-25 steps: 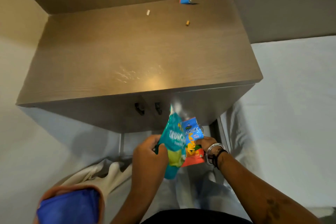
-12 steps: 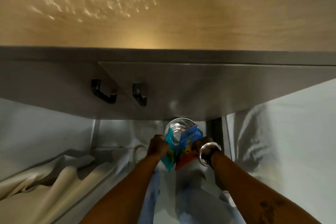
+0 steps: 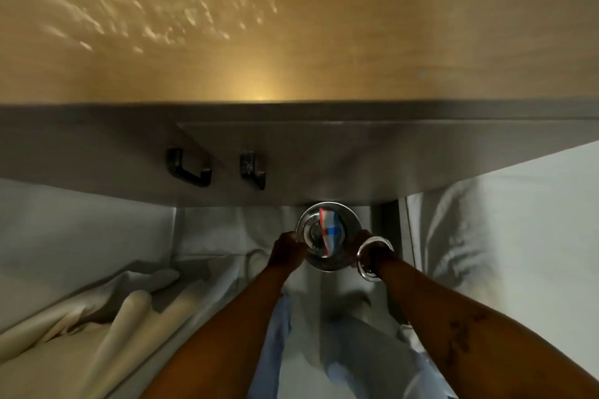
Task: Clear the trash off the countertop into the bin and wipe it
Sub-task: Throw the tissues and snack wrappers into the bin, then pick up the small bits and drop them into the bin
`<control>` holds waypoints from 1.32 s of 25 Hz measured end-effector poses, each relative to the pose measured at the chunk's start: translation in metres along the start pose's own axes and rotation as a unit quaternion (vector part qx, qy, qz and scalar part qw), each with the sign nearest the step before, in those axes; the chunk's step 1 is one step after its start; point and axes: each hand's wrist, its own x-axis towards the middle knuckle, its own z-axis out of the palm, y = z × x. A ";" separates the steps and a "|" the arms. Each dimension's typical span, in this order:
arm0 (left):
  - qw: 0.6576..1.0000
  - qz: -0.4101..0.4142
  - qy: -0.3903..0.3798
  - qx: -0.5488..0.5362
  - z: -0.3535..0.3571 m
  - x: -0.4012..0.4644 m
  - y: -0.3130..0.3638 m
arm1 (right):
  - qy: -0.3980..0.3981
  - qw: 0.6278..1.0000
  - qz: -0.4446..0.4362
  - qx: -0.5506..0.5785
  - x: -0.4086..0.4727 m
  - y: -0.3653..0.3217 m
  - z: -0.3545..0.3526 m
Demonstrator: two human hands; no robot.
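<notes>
Your left hand (image 3: 287, 251) and right hand (image 3: 365, 244) each grip a side of the shiny bin (image 3: 327, 236) below the brown worktop (image 3: 291, 26). A wrapper (image 3: 329, 232) sits inside the bin.

no readable text, print on the red, white and blue wrapper (image 3: 329, 230) too blurred

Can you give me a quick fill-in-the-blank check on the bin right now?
1. The red and blue snack wrapper lies inside the round metal ____.
2. The left hand and right hand sit on opposite ____ of the bin.
3. The bin stands below the drawer ____.

Missing words: bin; sides; handles
</notes>
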 end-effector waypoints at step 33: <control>0.851 0.291 0.389 0.200 -0.403 -0.133 0.375 | 0.437 0.884 -0.107 0.129 -0.270 -0.290 -0.301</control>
